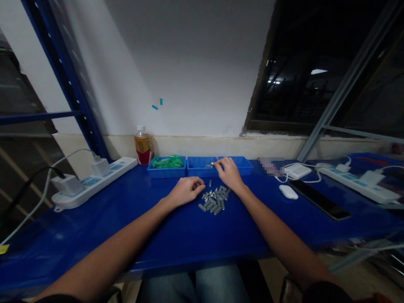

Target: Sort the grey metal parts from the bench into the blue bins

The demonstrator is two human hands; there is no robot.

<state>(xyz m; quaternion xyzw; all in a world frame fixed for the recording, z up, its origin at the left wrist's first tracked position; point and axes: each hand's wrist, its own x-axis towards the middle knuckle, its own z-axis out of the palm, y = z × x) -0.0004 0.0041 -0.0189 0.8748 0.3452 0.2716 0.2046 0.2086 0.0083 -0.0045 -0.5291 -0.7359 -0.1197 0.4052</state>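
A loose pile of small grey metal cylinders (214,204), some short and some longer, lies on the blue table in front of me. At the left edge of the pile rests my left hand (188,189), its fingers curled together; anything inside them is hidden. My right hand (227,170) reaches over the middle blue bin (202,171), thumb and fingertips pinched on a small shiny metal piece (212,164). Another metal piece shows near those fingertips inside the bin. One cylinder (210,183) stands apart between the pile and the bin.
Green plastic packets (170,161) fill the left blue bin (166,172); a right blue bin (244,168) adjoins. A drink bottle (144,146) stands behind. Power strips (94,181) with cables sit at both sides. A phone (320,200) and white earbud case (288,192) lie right.
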